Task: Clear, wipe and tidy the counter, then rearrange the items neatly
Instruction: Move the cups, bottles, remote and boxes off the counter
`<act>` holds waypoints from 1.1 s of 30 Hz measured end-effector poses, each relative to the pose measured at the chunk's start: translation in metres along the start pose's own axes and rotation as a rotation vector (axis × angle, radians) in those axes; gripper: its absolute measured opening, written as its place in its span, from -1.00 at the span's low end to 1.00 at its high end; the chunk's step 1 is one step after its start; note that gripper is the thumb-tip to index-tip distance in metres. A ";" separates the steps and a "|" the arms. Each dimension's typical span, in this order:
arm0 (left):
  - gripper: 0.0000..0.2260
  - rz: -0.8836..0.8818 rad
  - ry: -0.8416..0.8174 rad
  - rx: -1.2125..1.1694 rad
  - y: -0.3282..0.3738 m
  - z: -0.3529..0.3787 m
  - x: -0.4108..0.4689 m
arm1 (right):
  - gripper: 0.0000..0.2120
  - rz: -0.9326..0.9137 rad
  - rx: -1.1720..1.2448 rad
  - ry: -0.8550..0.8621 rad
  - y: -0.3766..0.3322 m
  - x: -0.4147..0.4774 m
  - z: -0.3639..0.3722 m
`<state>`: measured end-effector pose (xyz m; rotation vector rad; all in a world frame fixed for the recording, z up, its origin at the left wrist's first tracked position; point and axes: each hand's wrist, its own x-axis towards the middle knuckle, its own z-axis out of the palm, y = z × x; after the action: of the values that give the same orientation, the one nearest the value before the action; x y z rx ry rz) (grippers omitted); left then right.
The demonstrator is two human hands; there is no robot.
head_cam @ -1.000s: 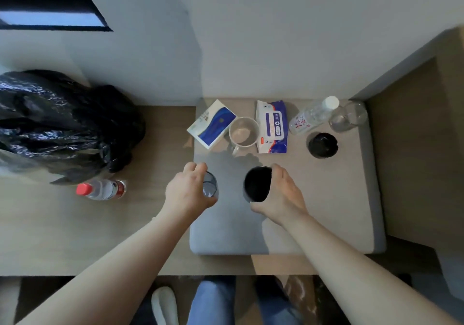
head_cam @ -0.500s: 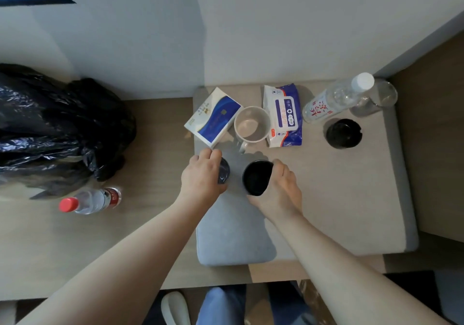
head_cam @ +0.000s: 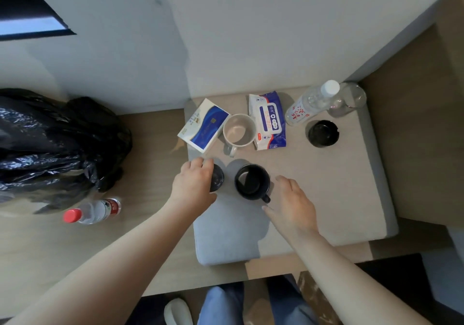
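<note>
My right hand (head_cam: 293, 206) has come off the round black mug (head_cam: 252, 181) since half a second ago. Its fingers are now spread, just beside the handle. My left hand (head_cam: 193, 186) curls over the small clear glass tumbler (head_cam: 218, 177), gripping it. Both vessels stand side by side on the pale grey counter mat (head_cam: 339, 186), near the white ceramic mug (head_cam: 238, 131).

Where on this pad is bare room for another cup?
Widest bare patch: the pad right of the right hand, from the black ashtray to the near edge. A smaller one at its near-left corner, nearer than the black mug and the tumbler the left hand grips. Crowded: the back row of tissue box, beige mug, wipes pack, bottle and clear glass.
</note>
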<state>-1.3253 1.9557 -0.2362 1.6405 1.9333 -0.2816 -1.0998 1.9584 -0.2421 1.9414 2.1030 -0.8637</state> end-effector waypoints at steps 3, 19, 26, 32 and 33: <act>-0.49 0.030 -0.057 0.068 0.008 -0.021 -0.020 | -0.48 0.017 -0.080 -0.025 0.006 -0.023 -0.024; -0.63 0.361 0.074 0.262 0.145 -0.169 -0.125 | -0.61 0.162 0.050 0.269 0.028 -0.172 -0.184; -0.55 0.614 0.132 0.242 0.251 -0.166 -0.195 | -0.57 0.321 0.228 0.416 0.091 -0.279 -0.224; -0.59 0.874 0.136 0.266 0.362 -0.118 -0.279 | -0.68 0.464 0.388 0.500 0.170 -0.404 -0.230; -0.59 0.926 0.132 0.274 0.378 -0.109 -0.295 | -0.70 0.485 0.406 0.507 0.182 -0.424 -0.228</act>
<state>-0.9746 1.8498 0.0918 2.5792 1.0509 -0.0572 -0.8017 1.7054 0.0932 2.9773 1.5944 -0.7937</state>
